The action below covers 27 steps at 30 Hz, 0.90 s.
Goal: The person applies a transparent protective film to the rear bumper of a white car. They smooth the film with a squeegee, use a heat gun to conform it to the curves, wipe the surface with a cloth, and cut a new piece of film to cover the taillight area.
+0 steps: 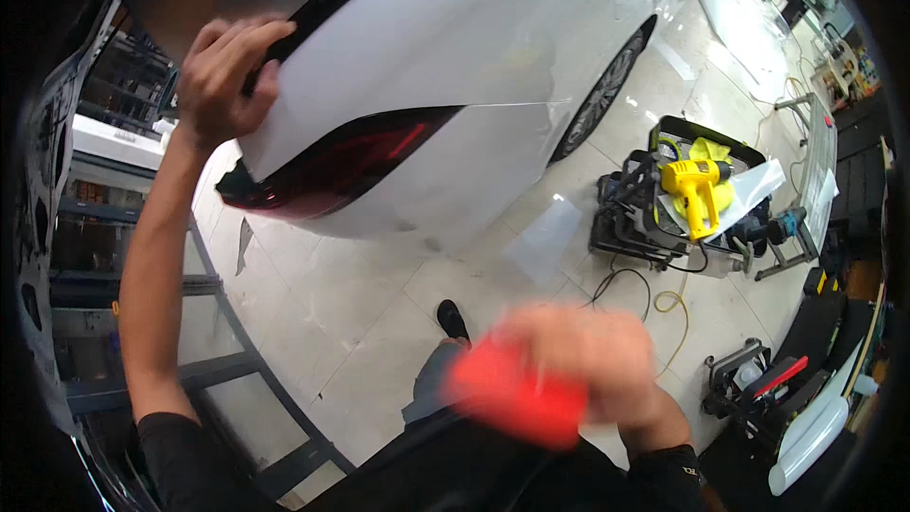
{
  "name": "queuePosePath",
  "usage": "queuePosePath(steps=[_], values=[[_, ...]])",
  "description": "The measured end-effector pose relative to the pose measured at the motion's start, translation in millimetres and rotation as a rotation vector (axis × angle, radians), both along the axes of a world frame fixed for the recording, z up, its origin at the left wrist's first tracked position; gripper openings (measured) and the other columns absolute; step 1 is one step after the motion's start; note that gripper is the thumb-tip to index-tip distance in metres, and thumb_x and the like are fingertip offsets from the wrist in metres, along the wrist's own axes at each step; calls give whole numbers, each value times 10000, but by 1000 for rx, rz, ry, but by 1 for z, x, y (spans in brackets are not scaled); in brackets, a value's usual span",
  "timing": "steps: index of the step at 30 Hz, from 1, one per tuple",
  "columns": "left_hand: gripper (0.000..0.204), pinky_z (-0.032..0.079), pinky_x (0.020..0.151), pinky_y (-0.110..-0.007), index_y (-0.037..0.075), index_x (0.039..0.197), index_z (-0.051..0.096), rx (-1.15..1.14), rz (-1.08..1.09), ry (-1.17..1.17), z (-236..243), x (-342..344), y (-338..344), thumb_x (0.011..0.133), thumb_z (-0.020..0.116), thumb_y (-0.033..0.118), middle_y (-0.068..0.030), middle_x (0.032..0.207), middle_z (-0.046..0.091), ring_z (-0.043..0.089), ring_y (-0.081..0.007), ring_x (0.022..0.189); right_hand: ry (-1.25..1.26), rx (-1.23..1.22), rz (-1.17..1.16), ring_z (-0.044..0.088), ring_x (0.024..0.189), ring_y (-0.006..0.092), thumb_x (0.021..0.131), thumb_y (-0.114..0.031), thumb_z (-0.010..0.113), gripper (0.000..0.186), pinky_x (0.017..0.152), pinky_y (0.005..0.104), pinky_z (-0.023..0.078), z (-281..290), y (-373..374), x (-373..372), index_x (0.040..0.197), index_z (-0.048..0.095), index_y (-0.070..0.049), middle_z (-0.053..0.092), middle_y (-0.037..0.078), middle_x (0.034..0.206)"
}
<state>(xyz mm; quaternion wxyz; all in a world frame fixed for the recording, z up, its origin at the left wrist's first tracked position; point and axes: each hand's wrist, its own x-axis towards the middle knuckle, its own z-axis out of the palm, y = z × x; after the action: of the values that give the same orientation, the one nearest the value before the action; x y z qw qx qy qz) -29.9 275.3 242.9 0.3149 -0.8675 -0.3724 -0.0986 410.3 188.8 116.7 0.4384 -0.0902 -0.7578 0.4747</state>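
Left hand [220,71] grips the film sheet's [398,76] top edge against the white car [531,0]. Right hand [592,360], blurred, closed around what looks like a red squeegee [517,396]. Film-laying step; next calls for pressing it flat.

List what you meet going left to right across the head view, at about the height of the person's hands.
left hand gripping the edge of the white car body → red tail light → red tool in the blurred right hand → yellow heat gun
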Motion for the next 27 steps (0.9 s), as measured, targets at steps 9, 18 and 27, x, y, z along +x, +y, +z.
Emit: queuePosePath(steps=[9, 18, 27], values=[[477, 487, 790, -350, 115, 1350, 696, 90, -199, 16, 1, -22, 4, 878, 648, 64, -16, 739, 606, 586, -166, 647, 270, -154, -839, 689, 1040, 244, 1012, 60, 600, 274, 931, 341, 539, -141, 99, -197, 1264, 691, 2, 710, 142, 1136], [448, 432, 682, -398, 144, 1197, 658, 217, -399, -138, -14, -25, 11, 754, 609, 104, -24, 630, 523, 527, -222, 543, 285, 32, -1234, 669, 1023, 333, 968, 74, 578, 299, 935, 407, 523, -141, 64, -292, 1227, 696, -16, 702, 151, 1110], [425, 527, 819, -431, 148, 1205, 653, 96, -334, -138, -5, -45, -5, 785, 616, 100, -38, 622, 594, 646, -264, 594, 86, -181, -739, 681, 1194, 371, 789, 131, 568, 515, 1015, 471, 525, -136, -181, -477, 1255, 724, -26, 724, 166, 1276]])
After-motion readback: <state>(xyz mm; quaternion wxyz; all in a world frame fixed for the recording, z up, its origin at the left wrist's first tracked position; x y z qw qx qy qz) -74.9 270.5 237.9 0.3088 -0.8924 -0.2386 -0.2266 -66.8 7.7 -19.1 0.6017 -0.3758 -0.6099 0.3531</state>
